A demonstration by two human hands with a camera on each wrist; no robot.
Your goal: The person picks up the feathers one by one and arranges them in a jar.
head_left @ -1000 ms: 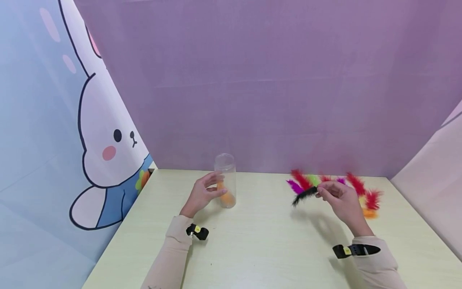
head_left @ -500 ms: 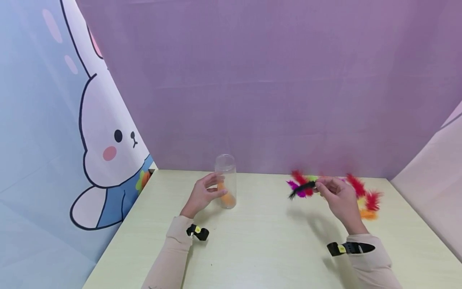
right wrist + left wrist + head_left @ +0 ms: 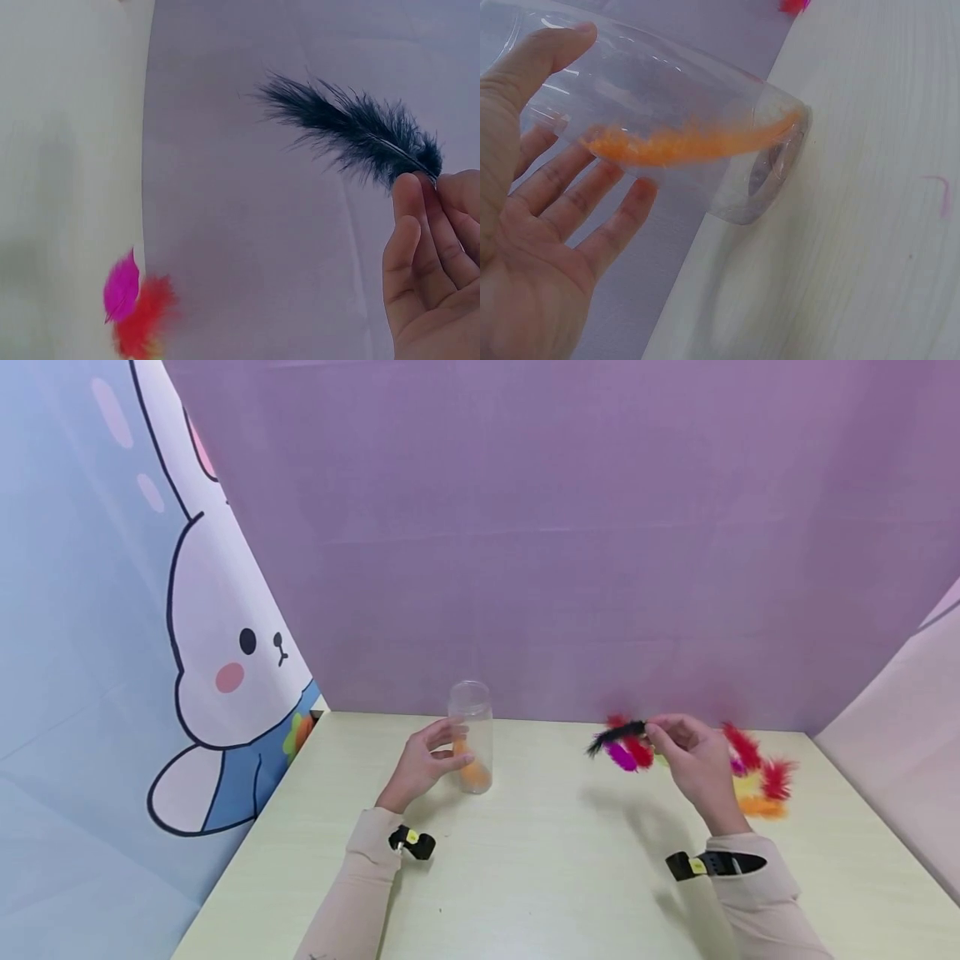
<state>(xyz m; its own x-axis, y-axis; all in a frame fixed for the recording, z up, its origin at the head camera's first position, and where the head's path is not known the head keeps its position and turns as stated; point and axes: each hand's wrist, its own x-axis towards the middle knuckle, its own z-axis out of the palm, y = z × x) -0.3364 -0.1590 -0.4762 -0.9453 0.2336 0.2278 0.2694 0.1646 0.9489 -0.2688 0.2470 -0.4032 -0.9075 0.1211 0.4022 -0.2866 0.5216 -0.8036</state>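
Note:
A tall clear jar (image 3: pixel 480 735) stands upright toward the back of the table, with an orange feather (image 3: pixel 697 144) leaning inside it. My left hand (image 3: pixel 422 762) holds the jar from its left side, thumb on one side and fingers on the other. Up in the air at the right, my right hand (image 3: pixel 697 766) pinches a black feather (image 3: pixel 360 135) by its quill end between thumb and fingertips. The feather's tip points left, toward the jar. Below and behind it lie a magenta feather (image 3: pixel 621 757) and a red feather (image 3: pixel 639 750).
More feathers lie on the table by the right hand: a red feather (image 3: pixel 777 778), an orange feather (image 3: pixel 762 807) and others partly covered by the hand. A purple cloth (image 3: pixel 555 543) rises behind the table (image 3: pixel 525 868). A tiny pink strand (image 3: pixel 943 196) lies near the jar.
The right hand has moved left and slightly farther back with the black feather, uncovering more of the feathers on the right. The left hand and the jar have stayed in place.

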